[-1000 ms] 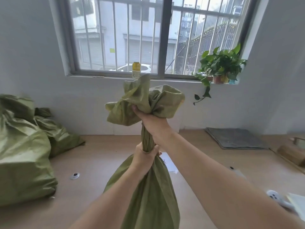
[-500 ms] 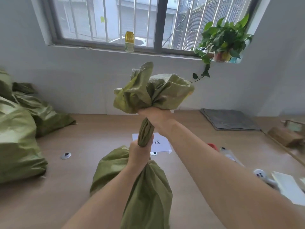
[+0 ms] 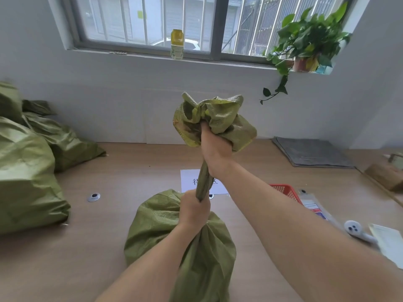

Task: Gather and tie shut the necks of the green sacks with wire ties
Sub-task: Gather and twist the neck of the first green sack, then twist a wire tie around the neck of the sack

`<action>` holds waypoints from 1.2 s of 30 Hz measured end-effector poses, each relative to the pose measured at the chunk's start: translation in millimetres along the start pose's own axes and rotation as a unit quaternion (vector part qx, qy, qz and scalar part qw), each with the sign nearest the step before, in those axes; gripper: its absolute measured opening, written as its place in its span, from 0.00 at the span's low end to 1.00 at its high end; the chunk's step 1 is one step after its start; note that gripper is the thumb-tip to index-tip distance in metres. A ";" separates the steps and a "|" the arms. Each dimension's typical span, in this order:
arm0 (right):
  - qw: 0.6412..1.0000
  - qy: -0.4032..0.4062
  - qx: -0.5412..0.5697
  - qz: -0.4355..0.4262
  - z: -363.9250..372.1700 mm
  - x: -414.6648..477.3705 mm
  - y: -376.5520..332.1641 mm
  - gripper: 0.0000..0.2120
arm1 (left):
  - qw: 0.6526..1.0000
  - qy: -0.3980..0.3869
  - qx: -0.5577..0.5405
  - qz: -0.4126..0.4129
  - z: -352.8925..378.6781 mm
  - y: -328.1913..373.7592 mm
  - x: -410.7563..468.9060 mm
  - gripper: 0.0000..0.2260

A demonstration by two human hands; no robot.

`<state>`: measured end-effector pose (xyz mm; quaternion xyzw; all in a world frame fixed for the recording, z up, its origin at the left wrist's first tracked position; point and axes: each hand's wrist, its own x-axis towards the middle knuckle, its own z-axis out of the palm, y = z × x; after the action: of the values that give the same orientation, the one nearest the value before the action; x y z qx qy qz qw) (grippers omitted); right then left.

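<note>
— What were the hands doing?

— The left hand [image 3: 193, 211] was closed tight round the base of the twisted neck of the green woven plastic sack [image 3: 185, 243], just where the neck met the bulging body. The right hand [image 3: 214, 149] was clenched higher up the same neck, directly above the left, with the sack's loose crumpled mouth flaring out over its knuckles.

— And the sack itself?

— It stood upright on the light wooden counter [image 3: 135, 171] under both hands, its neck drawn into a thin rope between the two fists.

— What lay around them?

— Behind the hands, a white paper sheet with printed characters [image 3: 188, 180] lay flat on the counter. To the right of the right forearm showed a red plastic mesh basket [image 3: 283, 190], partly hidden. Well off to the left of the left hand sat a heap of further filled green sacks [image 3: 28, 171]. Far beyond the hands, a leafy potted plant [image 3: 305, 42] stood on the window sill.
</note>
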<state>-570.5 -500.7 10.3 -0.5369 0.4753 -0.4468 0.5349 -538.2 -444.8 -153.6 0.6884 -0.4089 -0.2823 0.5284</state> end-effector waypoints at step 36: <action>0.987 0.103 -0.014 0.124 -205.2 -22.7 130.5 0.20 | 0.954 -0.077 0.290 0.014 112.2 70.1 -11.0 0.11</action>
<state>-781.0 -505.8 -113.6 -0.4326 0.5964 -0.4235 0.5271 -654.4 -498.5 -118.6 0.7825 -0.5219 -0.1964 0.2771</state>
